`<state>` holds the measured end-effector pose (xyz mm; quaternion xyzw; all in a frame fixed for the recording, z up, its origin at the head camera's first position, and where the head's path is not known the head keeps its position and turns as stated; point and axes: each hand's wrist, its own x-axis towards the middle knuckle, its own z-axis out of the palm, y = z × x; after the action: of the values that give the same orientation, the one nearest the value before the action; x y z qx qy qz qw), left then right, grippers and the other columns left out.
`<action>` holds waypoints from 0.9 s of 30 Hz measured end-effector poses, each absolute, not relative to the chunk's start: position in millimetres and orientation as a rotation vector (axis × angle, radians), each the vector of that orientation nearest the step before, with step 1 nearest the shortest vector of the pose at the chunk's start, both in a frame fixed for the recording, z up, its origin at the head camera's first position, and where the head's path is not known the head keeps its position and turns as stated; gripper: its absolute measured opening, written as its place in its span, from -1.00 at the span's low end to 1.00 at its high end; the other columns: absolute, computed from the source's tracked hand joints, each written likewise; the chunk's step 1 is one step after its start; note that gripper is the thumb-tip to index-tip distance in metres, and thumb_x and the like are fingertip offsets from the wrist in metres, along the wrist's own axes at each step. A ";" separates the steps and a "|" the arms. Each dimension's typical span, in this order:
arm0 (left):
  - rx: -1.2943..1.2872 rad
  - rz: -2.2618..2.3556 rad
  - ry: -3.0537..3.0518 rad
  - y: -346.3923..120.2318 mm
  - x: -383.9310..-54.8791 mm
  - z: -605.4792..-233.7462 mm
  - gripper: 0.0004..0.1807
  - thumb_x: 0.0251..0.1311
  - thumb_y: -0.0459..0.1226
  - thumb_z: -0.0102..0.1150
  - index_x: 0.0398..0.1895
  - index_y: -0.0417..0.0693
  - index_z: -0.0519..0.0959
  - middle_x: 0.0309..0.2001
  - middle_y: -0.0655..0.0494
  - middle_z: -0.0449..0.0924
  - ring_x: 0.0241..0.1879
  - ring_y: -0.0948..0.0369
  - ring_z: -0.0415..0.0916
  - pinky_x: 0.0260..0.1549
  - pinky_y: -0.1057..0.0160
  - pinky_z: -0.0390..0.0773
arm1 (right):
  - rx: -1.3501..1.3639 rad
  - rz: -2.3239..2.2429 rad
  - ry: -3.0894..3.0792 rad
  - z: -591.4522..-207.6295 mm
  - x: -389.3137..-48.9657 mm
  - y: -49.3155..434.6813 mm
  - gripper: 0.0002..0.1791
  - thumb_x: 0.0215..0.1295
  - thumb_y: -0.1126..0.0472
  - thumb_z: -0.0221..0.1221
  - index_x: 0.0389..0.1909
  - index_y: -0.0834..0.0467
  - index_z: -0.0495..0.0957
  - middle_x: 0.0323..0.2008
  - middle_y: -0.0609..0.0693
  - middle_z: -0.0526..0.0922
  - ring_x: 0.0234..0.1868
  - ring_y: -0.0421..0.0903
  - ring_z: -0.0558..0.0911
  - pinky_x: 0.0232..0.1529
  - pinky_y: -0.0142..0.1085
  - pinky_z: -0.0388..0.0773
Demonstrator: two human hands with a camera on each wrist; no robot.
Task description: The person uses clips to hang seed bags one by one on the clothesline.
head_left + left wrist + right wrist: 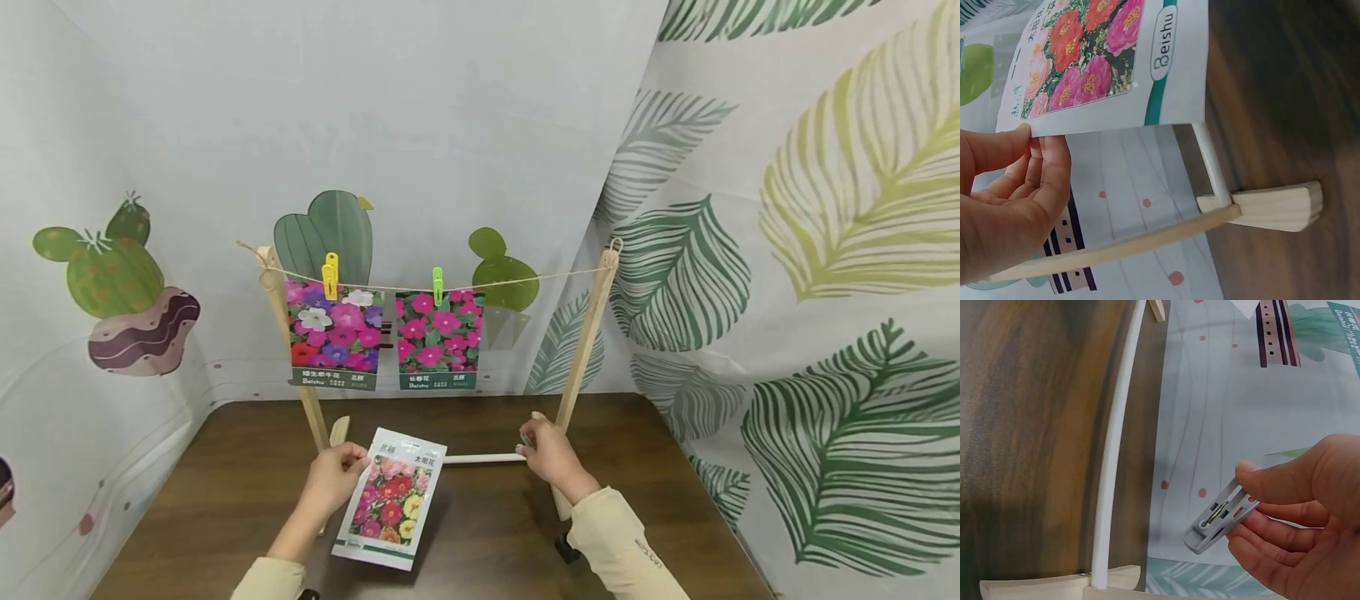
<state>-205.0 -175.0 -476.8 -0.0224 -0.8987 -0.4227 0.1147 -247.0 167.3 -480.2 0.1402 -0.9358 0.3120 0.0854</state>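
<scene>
My left hand (333, 482) pinches the left edge of a white seed packet (392, 500) with red, pink and yellow flowers on its front. In the left wrist view the thumb and fingers nip that packet (1179, 69) near its edge. A grey clothespin (1215, 520) is held between the thumb and fingers of my right hand (1297, 515), beside the right post. Two other packets hang from a string: one of mixed flowers (337, 337) under a yellow clothespin (330, 277), and one of pink flowers (438, 342) under a green clothespin (438, 287).
The string (555, 276) runs between a left wooden post (312, 417) and a right wooden post (587, 342). A white rod (483, 458) joins them low down. The stand is on a brown wooden table (225, 492) before a patterned cloth (480, 125).
</scene>
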 end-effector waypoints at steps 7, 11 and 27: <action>-0.093 -1.260 -2.599 -163.4 -208.8 -467.5 -0.95 0.16 -0.48 0.20 -0.43 -0.30 0.60 -0.56 0.07 0.53 -0.52 0.23 0.37 -0.50 0.28 0.39 | 0.436 0.914 -2.759 -474.9 -245.5 166.2 -0.74 0.09 0.40 0.34 -0.19 0.36 0.56 -0.35 0.07 0.55 -0.34 -0.07 0.52 -0.29 -0.16 0.52; -0.142 -1.247 -2.569 -156.9 -211.2 -462.0 -0.94 0.16 -0.45 0.23 -0.44 -0.30 0.60 -0.56 0.08 0.55 -0.53 0.24 0.38 -0.49 0.28 0.40 | 0.427 0.913 -2.752 -469.7 -244.1 166.5 -0.72 0.10 0.39 0.34 -0.16 0.37 0.57 -0.33 0.10 0.56 -0.32 -0.04 0.54 -0.29 -0.17 0.53; -0.228 -1.285 -2.472 -136.9 -224.8 -436.0 -0.96 0.17 -0.44 0.24 -0.42 -0.27 0.60 -0.54 0.05 0.57 -0.56 0.26 0.35 -0.54 0.33 0.37 | 0.421 0.902 -2.684 -436.7 -239.6 164.4 -0.71 0.13 0.38 0.32 -0.11 0.36 0.57 -0.26 0.14 0.56 -0.22 0.06 0.58 -0.22 -0.10 0.55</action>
<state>-224.8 -136.9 -436.0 -0.0803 -0.8711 -0.4528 0.1724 -239.6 164.4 -436.7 0.1458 -0.9285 0.3120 0.1388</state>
